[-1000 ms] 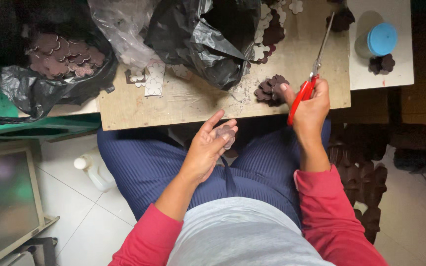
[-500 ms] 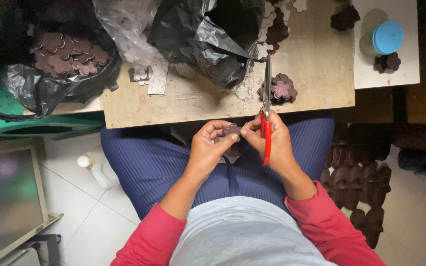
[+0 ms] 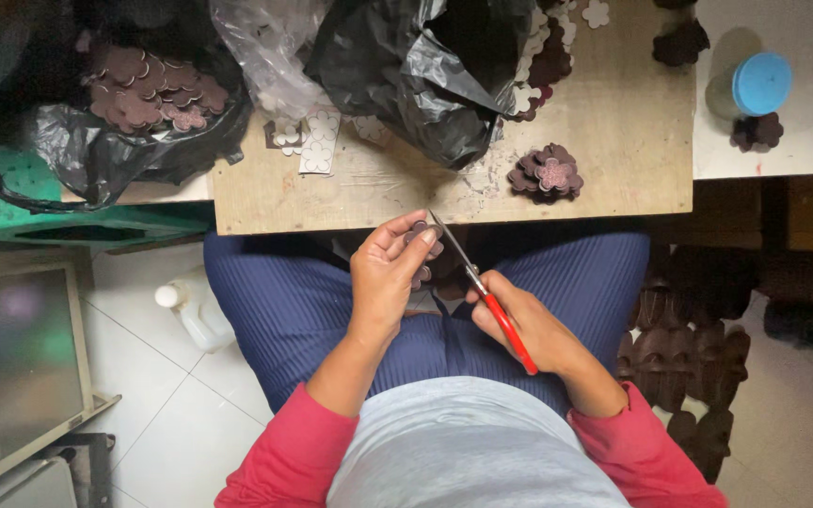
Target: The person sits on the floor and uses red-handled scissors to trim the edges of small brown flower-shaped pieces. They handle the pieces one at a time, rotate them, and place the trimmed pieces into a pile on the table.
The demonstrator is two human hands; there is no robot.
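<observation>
Two hands at work: I see both over the lap, just below the board's point(image 3: 613, 179) edge.
Left hand point(image 3: 383, 277): fingers pinched shut on a small dark flower piece point(image 3: 422, 237), held at its fingertips.
Scissors point(image 3: 482, 292): red-handled, blades touching the piece beside my left fingertips; I judge a slip could nick a finger.
Right hand point(image 3: 529, 329): closed around the scissor handles; a crooked cut could spoil the petal.

Left hand point(image 3: 385, 273) pinches a dark flower-shaped piece point(image 3: 422, 241); right hand point(image 3: 524, 325) holds red-handled scissors point(image 3: 480, 286) against it.
</observation>
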